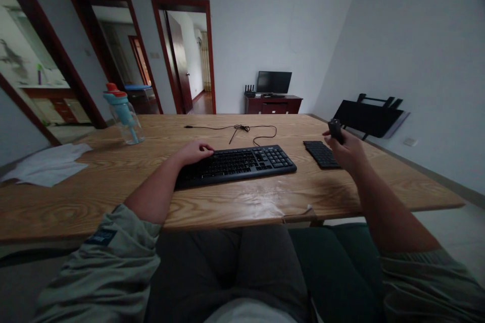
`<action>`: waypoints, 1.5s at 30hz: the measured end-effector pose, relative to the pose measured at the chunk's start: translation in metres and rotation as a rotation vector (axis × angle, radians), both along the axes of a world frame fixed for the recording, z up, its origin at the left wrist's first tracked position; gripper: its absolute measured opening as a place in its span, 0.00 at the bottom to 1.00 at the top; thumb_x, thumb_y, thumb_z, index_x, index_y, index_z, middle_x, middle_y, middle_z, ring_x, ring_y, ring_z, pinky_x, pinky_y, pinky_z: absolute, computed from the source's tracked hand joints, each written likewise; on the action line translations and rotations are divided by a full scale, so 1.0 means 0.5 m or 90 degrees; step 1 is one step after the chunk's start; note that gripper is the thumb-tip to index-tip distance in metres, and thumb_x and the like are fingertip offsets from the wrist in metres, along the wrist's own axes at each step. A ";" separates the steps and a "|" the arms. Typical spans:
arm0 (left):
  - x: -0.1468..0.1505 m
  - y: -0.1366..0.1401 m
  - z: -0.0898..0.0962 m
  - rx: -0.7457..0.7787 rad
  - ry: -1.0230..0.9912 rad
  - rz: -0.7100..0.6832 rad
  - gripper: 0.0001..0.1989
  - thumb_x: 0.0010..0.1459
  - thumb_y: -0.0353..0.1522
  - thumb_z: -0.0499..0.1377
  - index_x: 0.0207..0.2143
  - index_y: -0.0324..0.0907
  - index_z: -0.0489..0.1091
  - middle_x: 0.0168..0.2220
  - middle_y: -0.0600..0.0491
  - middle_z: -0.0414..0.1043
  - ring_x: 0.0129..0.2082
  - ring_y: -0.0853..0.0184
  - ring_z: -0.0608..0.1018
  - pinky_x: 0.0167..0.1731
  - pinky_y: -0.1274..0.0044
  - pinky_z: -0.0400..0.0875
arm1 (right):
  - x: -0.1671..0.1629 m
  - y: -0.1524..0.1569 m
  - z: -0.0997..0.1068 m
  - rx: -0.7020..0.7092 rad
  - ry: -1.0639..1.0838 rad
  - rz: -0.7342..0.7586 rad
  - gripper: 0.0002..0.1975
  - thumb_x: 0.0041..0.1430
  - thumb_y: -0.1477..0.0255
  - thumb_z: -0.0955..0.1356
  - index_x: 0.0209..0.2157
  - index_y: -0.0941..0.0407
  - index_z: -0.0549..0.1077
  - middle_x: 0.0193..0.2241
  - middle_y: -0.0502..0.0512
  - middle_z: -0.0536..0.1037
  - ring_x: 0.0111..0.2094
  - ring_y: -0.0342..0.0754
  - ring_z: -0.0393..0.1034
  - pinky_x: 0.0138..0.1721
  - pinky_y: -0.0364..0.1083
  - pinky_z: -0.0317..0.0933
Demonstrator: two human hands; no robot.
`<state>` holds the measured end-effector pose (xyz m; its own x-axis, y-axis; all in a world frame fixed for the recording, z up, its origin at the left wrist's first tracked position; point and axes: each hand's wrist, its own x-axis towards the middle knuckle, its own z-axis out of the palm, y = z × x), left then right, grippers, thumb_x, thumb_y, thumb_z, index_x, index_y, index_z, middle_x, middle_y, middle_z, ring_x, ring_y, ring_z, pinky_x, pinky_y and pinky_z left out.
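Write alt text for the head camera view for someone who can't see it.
A seated person's left hand rests on a black keyboard on a wooden table, while the right hand holds up a small dark object above a small black keypad. A water bottle, papers and a tangled cable also lie on the table.

A keyboard is laid at the middle of the bench, with a smaller keypad just to its right. A tangled cable is spread behind the keyboard. A bottle is stood at the far left, and papers are laid before it.
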<state>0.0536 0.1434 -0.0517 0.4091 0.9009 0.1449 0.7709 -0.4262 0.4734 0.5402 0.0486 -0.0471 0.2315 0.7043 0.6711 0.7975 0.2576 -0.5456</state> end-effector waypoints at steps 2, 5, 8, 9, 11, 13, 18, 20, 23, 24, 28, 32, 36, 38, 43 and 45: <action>-0.013 0.006 0.003 0.015 -0.004 0.027 0.21 0.54 0.45 0.59 0.43 0.41 0.79 0.38 0.49 0.80 0.37 0.61 0.79 0.38 0.73 0.71 | -0.077 0.019 0.039 0.009 0.057 0.089 0.20 0.60 0.55 0.65 0.38 0.58 0.76 0.28 0.56 0.76 0.30 0.49 0.71 0.33 0.47 0.64; -0.050 0.019 0.003 0.025 -0.022 0.072 0.19 0.53 0.43 0.60 0.41 0.42 0.80 0.38 0.49 0.81 0.38 0.60 0.79 0.39 0.73 0.71 | -0.205 0.047 0.086 -0.014 0.104 0.225 0.26 0.63 0.50 0.62 0.38 0.59 0.76 0.28 0.57 0.77 0.28 0.46 0.70 0.30 0.43 0.63; -0.093 0.027 -0.005 0.004 -0.037 0.111 0.16 0.51 0.42 0.62 0.38 0.42 0.80 0.36 0.50 0.81 0.38 0.60 0.79 0.38 0.73 0.71 | -0.335 0.073 0.110 -0.105 0.092 0.350 0.28 0.63 0.48 0.62 0.36 0.60 0.75 0.25 0.56 0.75 0.23 0.43 0.67 0.24 0.42 0.61; -0.105 0.028 -0.009 -0.011 -0.042 0.115 0.17 0.51 0.42 0.63 0.38 0.41 0.80 0.36 0.49 0.81 0.37 0.60 0.79 0.38 0.73 0.71 | -0.376 0.082 0.111 -0.130 0.077 0.376 0.27 0.63 0.49 0.63 0.34 0.60 0.75 0.25 0.56 0.75 0.23 0.43 0.67 0.24 0.41 0.60; -0.121 0.024 -0.015 -0.032 -0.048 0.111 0.18 0.53 0.41 0.62 0.40 0.38 0.79 0.35 0.48 0.81 0.36 0.61 0.79 0.37 0.73 0.71 | -0.451 0.101 0.104 -0.178 0.038 0.406 0.25 0.61 0.50 0.66 0.32 0.60 0.76 0.25 0.57 0.77 0.23 0.43 0.68 0.23 0.41 0.59; -0.121 0.014 -0.017 -0.029 -0.049 0.103 0.19 0.55 0.41 0.61 0.42 0.37 0.79 0.35 0.48 0.80 0.35 0.62 0.78 0.36 0.74 0.71 | -0.511 0.120 0.085 -0.214 0.015 0.406 0.24 0.61 0.51 0.67 0.30 0.60 0.77 0.25 0.58 0.78 0.23 0.43 0.69 0.24 0.41 0.59; -0.074 -0.018 -0.011 0.061 -0.056 0.031 0.15 0.56 0.37 0.59 0.41 0.41 0.79 0.40 0.49 0.80 0.38 0.63 0.79 0.38 0.74 0.72 | -0.575 0.150 0.020 -0.236 -0.003 0.340 0.21 0.62 0.55 0.67 0.28 0.59 0.78 0.27 0.58 0.80 0.27 0.46 0.72 0.27 0.42 0.58; -0.052 -0.027 -0.009 0.097 -0.043 -0.002 0.12 0.55 0.35 0.59 0.39 0.42 0.79 0.40 0.50 0.80 0.40 0.62 0.79 0.41 0.73 0.72 | -0.572 0.153 0.003 -0.236 -0.003 0.313 0.22 0.63 0.55 0.66 0.27 0.59 0.78 0.26 0.59 0.80 0.26 0.47 0.72 0.27 0.43 0.58; -0.033 -0.031 -0.013 0.140 -0.027 -0.055 0.11 0.56 0.35 0.59 0.38 0.43 0.79 0.41 0.50 0.79 0.42 0.62 0.78 0.45 0.73 0.72 | -0.560 0.155 -0.009 -0.233 0.019 0.304 0.23 0.64 0.55 0.65 0.27 0.59 0.78 0.25 0.58 0.80 0.25 0.46 0.72 0.26 0.43 0.57; -0.030 -0.030 -0.015 0.152 -0.025 -0.072 0.11 0.56 0.35 0.59 0.37 0.43 0.79 0.41 0.50 0.79 0.43 0.62 0.78 0.46 0.72 0.72 | -0.557 0.155 -0.011 -0.230 0.023 0.303 0.23 0.63 0.54 0.65 0.27 0.59 0.78 0.24 0.58 0.79 0.25 0.46 0.71 0.26 0.43 0.57; -0.024 -0.027 -0.024 0.174 -0.020 -0.114 0.10 0.56 0.33 0.60 0.37 0.43 0.79 0.42 0.50 0.79 0.44 0.63 0.78 0.49 0.72 0.70 | -0.555 0.156 -0.014 -0.221 0.036 0.301 0.24 0.63 0.53 0.66 0.27 0.59 0.78 0.24 0.58 0.79 0.25 0.47 0.72 0.27 0.43 0.58; -0.016 -0.031 -0.026 0.155 0.000 -0.107 0.11 0.57 0.34 0.60 0.39 0.43 0.79 0.43 0.50 0.79 0.44 0.63 0.78 0.51 0.72 0.70 | -0.559 0.154 -0.017 -0.213 0.036 0.314 0.24 0.63 0.54 0.65 0.26 0.58 0.78 0.25 0.58 0.80 0.27 0.48 0.73 0.30 0.43 0.59; -0.011 -0.033 -0.026 0.160 0.013 -0.098 0.11 0.57 0.34 0.59 0.40 0.42 0.79 0.43 0.49 0.79 0.45 0.62 0.78 0.51 0.71 0.70 | -0.558 0.152 -0.018 -0.216 0.042 0.320 0.25 0.63 0.52 0.65 0.25 0.58 0.77 0.24 0.57 0.79 0.27 0.48 0.73 0.30 0.44 0.59; -0.010 -0.032 -0.027 0.169 0.014 -0.090 0.10 0.58 0.34 0.59 0.39 0.43 0.79 0.43 0.50 0.79 0.46 0.61 0.78 0.52 0.70 0.70 | -0.558 0.149 -0.017 -0.218 0.043 0.333 0.25 0.62 0.52 0.65 0.25 0.58 0.76 0.23 0.57 0.78 0.26 0.48 0.72 0.29 0.44 0.58; -0.011 -0.032 -0.029 0.197 0.001 -0.074 0.09 0.57 0.32 0.59 0.39 0.43 0.77 0.42 0.50 0.78 0.46 0.61 0.77 0.51 0.69 0.70 | -0.559 0.144 -0.015 -0.230 0.036 0.332 0.23 0.62 0.53 0.66 0.25 0.58 0.77 0.22 0.57 0.78 0.26 0.48 0.71 0.29 0.44 0.59; -0.011 -0.034 -0.028 0.200 -0.005 -0.081 0.09 0.56 0.30 0.59 0.38 0.43 0.77 0.42 0.50 0.78 0.46 0.61 0.77 0.52 0.70 0.70 | -0.558 0.145 -0.014 -0.232 0.033 0.321 0.23 0.62 0.53 0.66 0.25 0.58 0.77 0.22 0.58 0.77 0.27 0.49 0.72 0.30 0.44 0.60</action>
<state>0.0481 0.1266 -0.0657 0.5129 0.7536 0.4110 0.6989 -0.6446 0.3098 0.2614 0.1209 -0.0543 -0.1633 0.9172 0.3635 0.5965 0.3852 -0.7041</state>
